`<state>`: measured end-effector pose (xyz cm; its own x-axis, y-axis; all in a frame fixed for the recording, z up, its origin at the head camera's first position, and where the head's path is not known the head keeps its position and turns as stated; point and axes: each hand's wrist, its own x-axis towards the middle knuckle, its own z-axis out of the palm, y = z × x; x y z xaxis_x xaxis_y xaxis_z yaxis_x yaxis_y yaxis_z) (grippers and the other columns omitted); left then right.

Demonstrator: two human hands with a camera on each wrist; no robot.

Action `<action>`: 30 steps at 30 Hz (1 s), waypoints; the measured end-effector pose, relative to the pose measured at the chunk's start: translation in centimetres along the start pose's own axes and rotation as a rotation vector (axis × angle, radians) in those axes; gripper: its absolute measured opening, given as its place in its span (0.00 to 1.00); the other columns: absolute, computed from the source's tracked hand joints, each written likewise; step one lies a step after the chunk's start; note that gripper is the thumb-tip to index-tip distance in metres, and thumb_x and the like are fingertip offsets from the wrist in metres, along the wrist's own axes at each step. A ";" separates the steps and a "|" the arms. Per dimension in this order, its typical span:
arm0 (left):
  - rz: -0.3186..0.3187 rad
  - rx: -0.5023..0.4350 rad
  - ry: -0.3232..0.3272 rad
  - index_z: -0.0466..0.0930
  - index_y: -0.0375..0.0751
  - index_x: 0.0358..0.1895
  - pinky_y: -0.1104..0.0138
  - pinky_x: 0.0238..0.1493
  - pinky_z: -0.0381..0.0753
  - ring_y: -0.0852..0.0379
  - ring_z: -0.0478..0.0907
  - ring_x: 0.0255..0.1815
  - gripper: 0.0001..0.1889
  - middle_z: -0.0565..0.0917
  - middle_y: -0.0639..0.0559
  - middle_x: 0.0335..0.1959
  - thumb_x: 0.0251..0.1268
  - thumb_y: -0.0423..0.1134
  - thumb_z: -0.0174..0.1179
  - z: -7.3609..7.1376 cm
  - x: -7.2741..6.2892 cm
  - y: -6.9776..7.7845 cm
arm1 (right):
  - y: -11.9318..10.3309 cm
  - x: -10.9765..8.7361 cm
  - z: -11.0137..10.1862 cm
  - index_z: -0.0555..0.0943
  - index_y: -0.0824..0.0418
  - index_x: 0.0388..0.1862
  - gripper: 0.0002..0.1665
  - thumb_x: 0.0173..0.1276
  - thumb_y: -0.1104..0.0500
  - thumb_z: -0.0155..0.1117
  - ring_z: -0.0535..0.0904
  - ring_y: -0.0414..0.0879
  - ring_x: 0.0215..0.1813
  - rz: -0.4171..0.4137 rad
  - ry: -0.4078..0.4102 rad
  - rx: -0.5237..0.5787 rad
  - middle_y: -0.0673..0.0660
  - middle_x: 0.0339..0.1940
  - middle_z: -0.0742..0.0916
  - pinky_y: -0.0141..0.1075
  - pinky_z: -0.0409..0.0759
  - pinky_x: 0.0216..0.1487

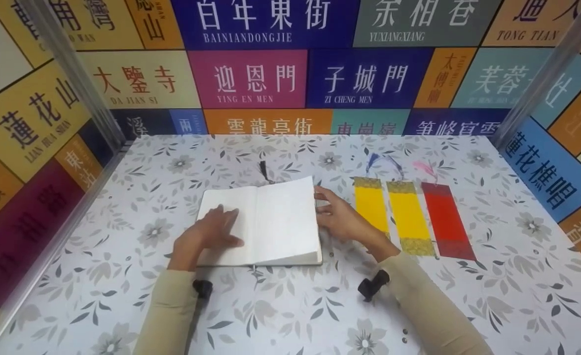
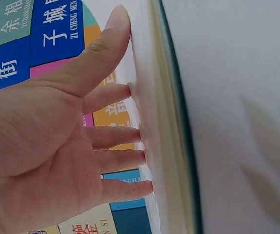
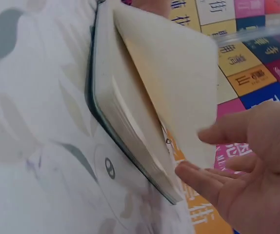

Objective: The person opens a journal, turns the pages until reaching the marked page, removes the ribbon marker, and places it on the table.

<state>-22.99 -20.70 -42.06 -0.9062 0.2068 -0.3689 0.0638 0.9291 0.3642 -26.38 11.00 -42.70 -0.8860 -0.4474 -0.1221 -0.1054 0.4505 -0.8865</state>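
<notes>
In the head view an open notebook (image 1: 285, 222) with blank pages lies on the table. My left hand (image 1: 214, 229) rests on its left page, fingers spread and fairly straight; the left wrist view shows the fingertips touching the page above a dark green cover (image 2: 181, 107). My right hand (image 1: 337, 214) is at the notebook's right edge. One right-hand page (image 3: 174, 68) stands raised off the stack in the right wrist view. The thumb and loosely bent fingers of that hand are right by this page, with a gap between thumb and fingers.
Right of the notebook lie two yellow strips (image 1: 409, 212) with gold ends and one red strip (image 1: 448, 214), with blue and pink tassels at their tops. A black tassel (image 1: 263, 170) lies beyond the notebook. Sign-patterned panels (image 1: 256, 79) enclose the flower-patterned table (image 1: 290, 315).
</notes>
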 end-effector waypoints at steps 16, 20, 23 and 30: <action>-0.022 0.002 -0.009 0.48 0.42 0.81 0.41 0.82 0.41 0.32 0.39 0.83 0.45 0.42 0.30 0.82 0.67 0.52 0.62 -0.3 0.0 0.1 | 0.3 1.3 1.1 0.66 0.58 0.75 0.34 0.71 0.63 0.61 0.84 0.49 0.54 0.322 0.131 0.452 0.62 0.66 0.82 0.37 0.86 0.51; -0.025 -0.011 -0.014 0.47 0.43 0.81 0.42 0.82 0.40 0.33 0.38 0.83 0.45 0.41 0.32 0.82 0.68 0.52 0.61 -0.4 -0.1 0.1 | 0.0 1.3 1.1 0.68 0.58 0.74 0.33 0.70 0.66 0.60 0.84 0.47 0.50 0.315 0.130 0.451 0.62 0.66 0.82 0.35 0.85 0.47; -0.022 -0.020 -0.024 0.46 0.43 0.81 0.41 0.82 0.39 0.33 0.37 0.83 0.45 0.40 0.31 0.82 0.69 0.53 0.60 -0.5 -0.2 0.0 | -0.4 1.4 1.1 0.68 0.58 0.73 0.33 0.70 0.67 0.60 0.84 0.47 0.51 0.312 0.126 0.464 0.61 0.66 0.82 0.35 0.86 0.48; 0.055 0.031 -0.047 0.46 0.41 0.81 0.39 0.81 0.41 0.29 0.37 0.82 0.42 0.40 0.27 0.81 0.74 0.55 0.54 -0.4 -0.6 -0.8 | -1.1 1.5 1.2 0.67 0.58 0.75 0.34 0.70 0.68 0.59 0.84 0.50 0.57 0.296 0.124 0.492 0.61 0.68 0.81 0.40 0.85 0.57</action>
<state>-22.63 -21.67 -41.73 -0.8806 0.2708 -0.3888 0.1262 0.9250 0.3584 -27.07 8.94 -42.44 -0.8951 -0.2498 -0.3692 0.3503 0.1181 -0.9292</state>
